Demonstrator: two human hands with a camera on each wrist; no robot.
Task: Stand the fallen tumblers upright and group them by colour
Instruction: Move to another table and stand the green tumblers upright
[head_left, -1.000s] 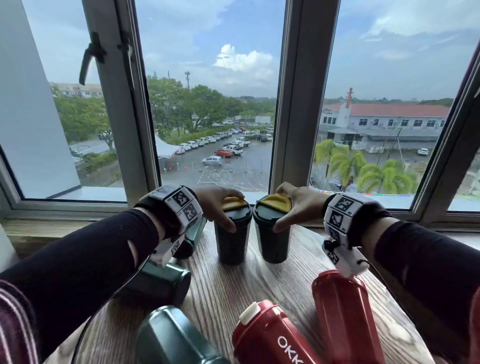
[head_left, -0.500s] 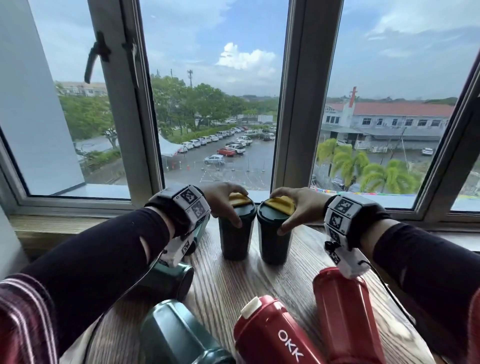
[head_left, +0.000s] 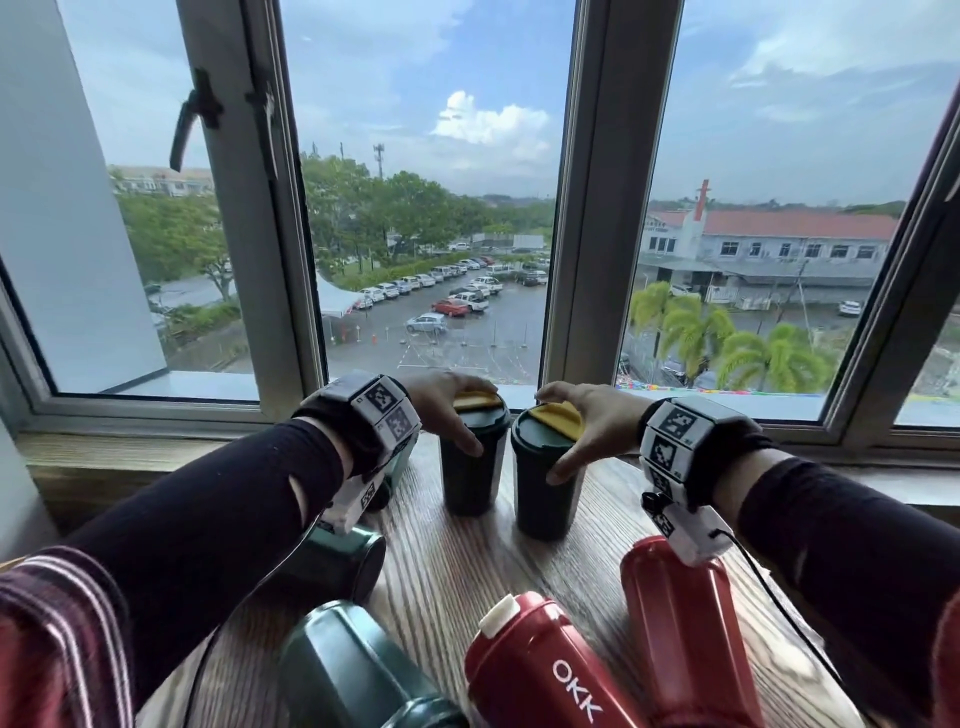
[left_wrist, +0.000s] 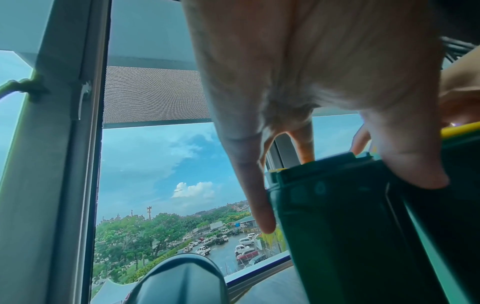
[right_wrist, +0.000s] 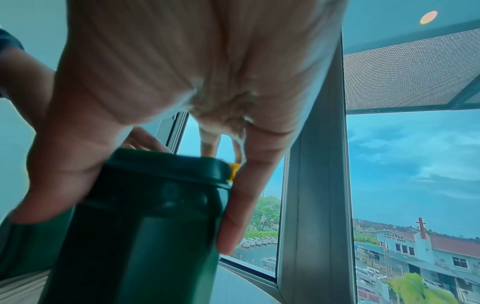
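Two dark green tumblers with yellow lids stand upright side by side near the window. My left hand (head_left: 449, 410) grips the top of the left tumbler (head_left: 470, 483) (left_wrist: 337, 226), fingers curled over its lid. My right hand (head_left: 582, 431) grips the top of the right tumbler (head_left: 543, 499) (right_wrist: 145, 226) the same way. A plain green tumbler (head_left: 337, 564) lies on its side under my left forearm. Another green one (head_left: 353, 670) lies at the front. Two red tumblers lie on their sides: one marked OKK (head_left: 540, 670), one (head_left: 685, 634) under my right wrist.
The wooden table (head_left: 457, 577) ends at a window sill and grey window frame (head_left: 576, 260) right behind the upright tumblers. A further green tumbler (head_left: 397, 467) (left_wrist: 182, 277) lies behind my left wrist, mostly hidden. A cable (head_left: 779, 608) runs from my right wrist.
Both hands stay gripping the lids and the two upright tumblers stand about where they were. Only the head view has shifted slightly.
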